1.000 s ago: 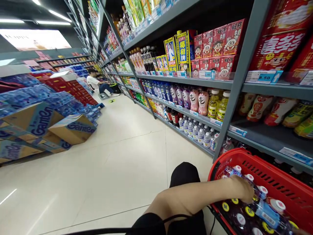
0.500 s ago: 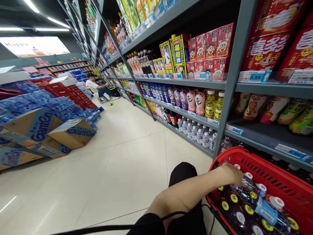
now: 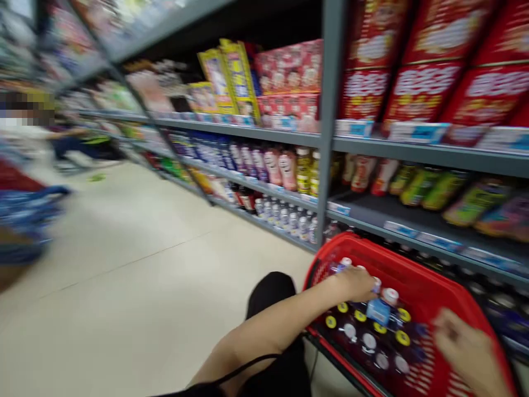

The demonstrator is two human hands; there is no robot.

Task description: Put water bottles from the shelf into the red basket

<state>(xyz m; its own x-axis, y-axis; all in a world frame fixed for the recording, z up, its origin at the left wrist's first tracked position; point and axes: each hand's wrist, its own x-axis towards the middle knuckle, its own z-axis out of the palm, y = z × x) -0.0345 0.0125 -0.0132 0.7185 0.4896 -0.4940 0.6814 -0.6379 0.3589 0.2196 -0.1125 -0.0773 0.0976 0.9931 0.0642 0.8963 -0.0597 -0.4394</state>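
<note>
My left hand [image 3: 357, 282] reaches into the red shopping basket [image 3: 444, 298], its fingers curled down over a bottle among the drinks. Below those fingers slants a bottle with a light blue label [image 3: 378, 312]; its upper end is hidden by the hand. Dark-filled bottles with yellow caps and white caps [image 3: 369, 342] stand packed in the basket's near left part. At the right side of the basket, my right hand [image 3: 457, 336] hovers with bent fingers, smeared by motion. Whether anything is in it cannot be made out.
Grey shelving [image 3: 281, 134] runs along the right, with red cartons [image 3: 425, 91], pink boxes and bottled drinks. My bent knee [image 3: 270, 298] is left of the basket. A seated person [image 3: 53, 138] is farther down the pale floor [image 3: 136, 286], near blue-wrapped packs [image 3: 31, 218].
The view has swung right and is blurred. My right hand has come into sight over the basket's right side. My left hand stays down among the bottles; the blue-labelled bottle lies closer under it.
</note>
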